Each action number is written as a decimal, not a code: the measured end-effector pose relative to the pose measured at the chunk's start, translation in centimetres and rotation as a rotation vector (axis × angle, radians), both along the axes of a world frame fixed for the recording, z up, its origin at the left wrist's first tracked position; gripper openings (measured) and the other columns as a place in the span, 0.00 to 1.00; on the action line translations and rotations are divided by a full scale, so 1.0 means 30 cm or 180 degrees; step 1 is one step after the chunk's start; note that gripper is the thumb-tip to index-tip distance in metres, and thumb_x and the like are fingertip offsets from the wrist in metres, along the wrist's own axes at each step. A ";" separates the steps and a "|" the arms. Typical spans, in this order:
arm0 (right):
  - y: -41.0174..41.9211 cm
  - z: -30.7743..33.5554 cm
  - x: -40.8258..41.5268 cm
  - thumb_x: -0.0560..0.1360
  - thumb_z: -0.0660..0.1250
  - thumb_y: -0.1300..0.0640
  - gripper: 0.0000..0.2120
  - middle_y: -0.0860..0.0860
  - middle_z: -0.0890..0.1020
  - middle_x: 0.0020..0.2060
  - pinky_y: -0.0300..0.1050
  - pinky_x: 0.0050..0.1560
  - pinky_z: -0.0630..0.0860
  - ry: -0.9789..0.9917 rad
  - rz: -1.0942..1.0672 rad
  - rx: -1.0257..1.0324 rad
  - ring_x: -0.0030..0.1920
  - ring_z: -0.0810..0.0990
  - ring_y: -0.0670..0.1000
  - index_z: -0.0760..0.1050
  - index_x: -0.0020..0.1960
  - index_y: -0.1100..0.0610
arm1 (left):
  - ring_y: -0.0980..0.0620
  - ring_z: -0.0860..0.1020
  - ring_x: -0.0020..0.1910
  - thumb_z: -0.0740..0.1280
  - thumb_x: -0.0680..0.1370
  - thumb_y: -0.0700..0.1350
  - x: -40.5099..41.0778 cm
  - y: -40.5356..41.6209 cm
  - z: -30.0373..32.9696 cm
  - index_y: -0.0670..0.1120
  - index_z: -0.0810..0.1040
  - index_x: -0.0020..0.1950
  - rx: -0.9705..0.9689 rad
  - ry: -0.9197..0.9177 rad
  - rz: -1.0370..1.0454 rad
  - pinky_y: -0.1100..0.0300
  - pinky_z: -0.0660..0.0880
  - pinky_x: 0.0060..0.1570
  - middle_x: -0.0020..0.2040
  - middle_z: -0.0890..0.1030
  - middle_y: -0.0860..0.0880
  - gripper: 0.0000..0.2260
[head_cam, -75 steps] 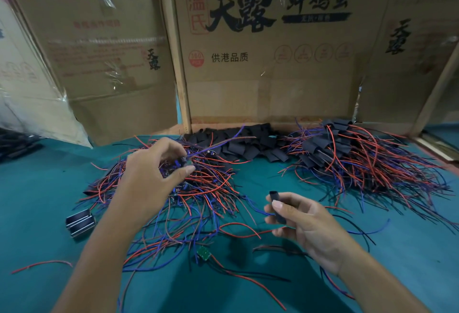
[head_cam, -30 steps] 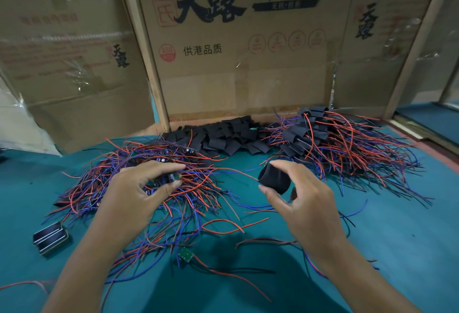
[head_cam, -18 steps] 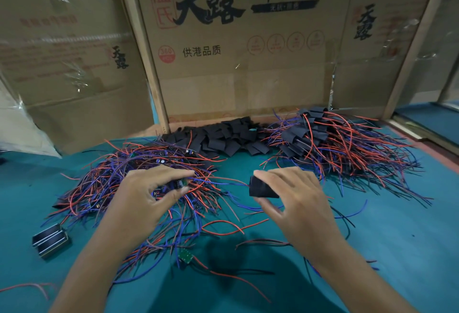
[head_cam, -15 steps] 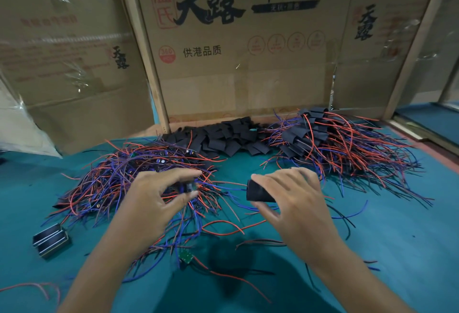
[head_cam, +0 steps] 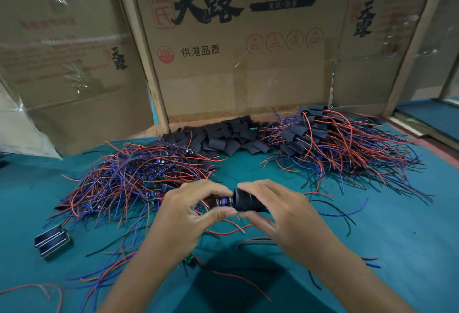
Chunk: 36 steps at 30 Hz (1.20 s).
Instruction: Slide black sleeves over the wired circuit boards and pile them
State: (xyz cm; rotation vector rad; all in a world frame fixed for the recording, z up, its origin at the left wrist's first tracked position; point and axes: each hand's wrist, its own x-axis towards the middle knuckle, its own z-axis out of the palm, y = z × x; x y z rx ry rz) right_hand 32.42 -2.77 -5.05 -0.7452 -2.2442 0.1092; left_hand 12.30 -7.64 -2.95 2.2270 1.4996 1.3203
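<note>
Board meeting sleeve, mid-table.

I see my left hand (head_cam: 185, 215) pinching a small wired circuit board (head_cam: 221, 201) between curled thumb and fingers, its dark components just at the open mouth of a black sleeve (head_cam: 247, 202). My right hand (head_cam: 285, 213) grips that sleeve, fingers curled over its top and thumb underneath. Both hands meet near the middle of the teal table (head_cam: 372, 250). On the far left lies the tangle of bare boards (head_cam: 139, 176) with red and blue wires; at the far centre, against the cardboard boxes (head_cam: 236, 46), sits the heap of loose sleeves (head_cam: 223, 136); on the far right is the pile of sleeved boards (head_cam: 330, 143). One green board (head_cam: 189, 259) lies near me, beneath my left wrist. A small metal part (head_cam: 52, 240) rests at near left.
</note>
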 end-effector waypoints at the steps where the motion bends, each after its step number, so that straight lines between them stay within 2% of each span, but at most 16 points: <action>1: 0.001 -0.001 0.002 0.74 0.71 0.55 0.17 0.50 0.82 0.51 0.46 0.49 0.76 0.0024 0.0049 -0.0017 0.50 0.81 0.53 0.77 0.61 0.58 | 0.59 0.81 0.45 0.75 0.69 0.53 0.003 0.000 -0.004 0.50 0.84 0.46 -0.0021 -0.0073 0.0034 0.59 0.74 0.48 0.44 0.83 0.60 0.10; 4: 0.002 -0.001 0.004 0.75 0.70 0.54 0.16 0.50 0.82 0.51 0.47 0.48 0.77 0.0099 0.0186 -0.0067 0.49 0.81 0.52 0.77 0.60 0.58 | 0.60 0.79 0.44 0.74 0.69 0.55 0.008 0.002 -0.010 0.52 0.82 0.44 -0.0004 -0.0100 0.0033 0.60 0.72 0.48 0.44 0.82 0.60 0.09; 6: 0.001 -0.002 0.004 0.76 0.68 0.52 0.16 0.50 0.82 0.51 0.47 0.48 0.77 0.0095 0.0244 -0.0100 0.49 0.81 0.52 0.77 0.61 0.58 | 0.55 0.80 0.45 0.75 0.70 0.52 0.011 0.005 -0.013 0.50 0.83 0.45 0.0019 -0.0080 -0.0084 0.55 0.73 0.48 0.44 0.82 0.57 0.09; 8: 0.004 -0.003 0.004 0.77 0.67 0.51 0.16 0.50 0.82 0.51 0.46 0.48 0.76 0.0117 0.0238 -0.0131 0.49 0.81 0.52 0.77 0.61 0.58 | 0.53 0.79 0.45 0.75 0.70 0.51 0.012 0.009 -0.018 0.49 0.84 0.47 0.0016 -0.0110 -0.0166 0.56 0.74 0.47 0.44 0.81 0.55 0.08; 11: 0.017 -0.003 0.011 0.76 0.69 0.54 0.16 0.50 0.82 0.51 0.44 0.50 0.75 0.0250 0.0190 -0.0272 0.49 0.81 0.51 0.77 0.61 0.58 | 0.53 0.79 0.50 0.72 0.74 0.50 0.007 0.012 -0.026 0.56 0.83 0.55 -0.0228 -0.0078 -0.0238 0.62 0.73 0.51 0.49 0.80 0.55 0.09; 13: 0.027 -0.005 0.018 0.75 0.70 0.54 0.17 0.50 0.82 0.52 0.43 0.51 0.75 0.0238 0.0160 -0.0315 0.50 0.80 0.51 0.77 0.62 0.58 | 0.55 0.79 0.52 0.70 0.77 0.47 0.000 0.014 -0.036 0.55 0.82 0.59 -0.0312 0.0063 -0.0274 0.64 0.73 0.53 0.50 0.80 0.56 0.11; 16: 0.030 -0.005 0.022 0.75 0.70 0.53 0.18 0.49 0.81 0.52 0.42 0.52 0.74 0.0212 0.0189 -0.0406 0.51 0.80 0.50 0.77 0.63 0.58 | 0.56 0.79 0.45 0.70 0.77 0.43 0.002 0.011 -0.038 0.52 0.79 0.53 -0.0415 -0.0187 -0.0197 0.62 0.74 0.46 0.45 0.82 0.58 0.07; 18: 0.028 -0.007 0.020 0.75 0.70 0.52 0.19 0.49 0.81 0.53 0.43 0.52 0.74 0.0140 0.0187 -0.0383 0.51 0.80 0.50 0.77 0.63 0.58 | 0.58 0.77 0.40 0.71 0.77 0.42 0.009 0.011 -0.036 0.51 0.79 0.47 -0.0293 -0.0065 -0.0136 0.66 0.71 0.42 0.41 0.80 0.59 0.04; 20: 0.025 -0.005 0.019 0.75 0.69 0.52 0.19 0.50 0.81 0.53 0.43 0.52 0.74 0.0085 0.0173 -0.0369 0.52 0.80 0.50 0.77 0.63 0.58 | 0.60 0.76 0.38 0.71 0.76 0.41 0.015 0.010 -0.031 0.51 0.79 0.44 -0.0135 0.0093 -0.0082 0.69 0.69 0.41 0.39 0.79 0.60 0.05; 24: 0.017 -0.003 0.016 0.77 0.67 0.52 0.17 0.50 0.82 0.51 0.41 0.51 0.74 0.0056 0.0169 -0.0364 0.50 0.79 0.50 0.77 0.63 0.59 | 0.63 0.77 0.39 0.71 0.75 0.40 0.026 0.008 -0.024 0.51 0.80 0.44 0.0062 0.0051 -0.0045 0.73 0.69 0.42 0.40 0.79 0.62 0.05; 26: 0.014 -0.001 0.017 0.78 0.65 0.51 0.17 0.49 0.81 0.51 0.40 0.51 0.73 0.0023 0.0183 -0.0419 0.50 0.79 0.49 0.77 0.63 0.58 | 0.62 0.78 0.40 0.71 0.75 0.40 0.029 0.007 -0.023 0.50 0.82 0.44 0.0108 0.0036 -0.0041 0.71 0.70 0.42 0.41 0.80 0.61 0.05; 29: 0.013 -0.001 0.020 0.79 0.63 0.50 0.18 0.49 0.82 0.52 0.38 0.52 0.72 -0.0021 0.0217 -0.0540 0.51 0.79 0.49 0.76 0.64 0.57 | 0.57 0.79 0.41 0.71 0.75 0.42 0.023 0.010 -0.023 0.49 0.83 0.45 0.0096 0.0025 -0.0047 0.63 0.73 0.43 0.41 0.81 0.57 0.03; 32: 0.012 -0.001 0.020 0.79 0.62 0.50 0.18 0.50 0.82 0.52 0.38 0.52 0.72 -0.0047 0.0300 -0.0608 0.51 0.79 0.48 0.76 0.65 0.57 | 0.57 0.79 0.42 0.70 0.76 0.43 0.014 0.009 -0.019 0.49 0.84 0.47 0.0004 0.0017 -0.0107 0.63 0.73 0.43 0.42 0.81 0.57 0.03; 36: 0.013 -0.010 0.013 0.80 0.59 0.47 0.18 0.48 0.81 0.53 0.39 0.55 0.71 -0.0128 0.0289 -0.0706 0.53 0.77 0.47 0.74 0.66 0.54 | 0.56 0.79 0.41 0.71 0.77 0.40 0.013 0.008 -0.016 0.47 0.84 0.47 0.0078 0.0262 -0.0218 0.59 0.74 0.43 0.41 0.80 0.55 0.04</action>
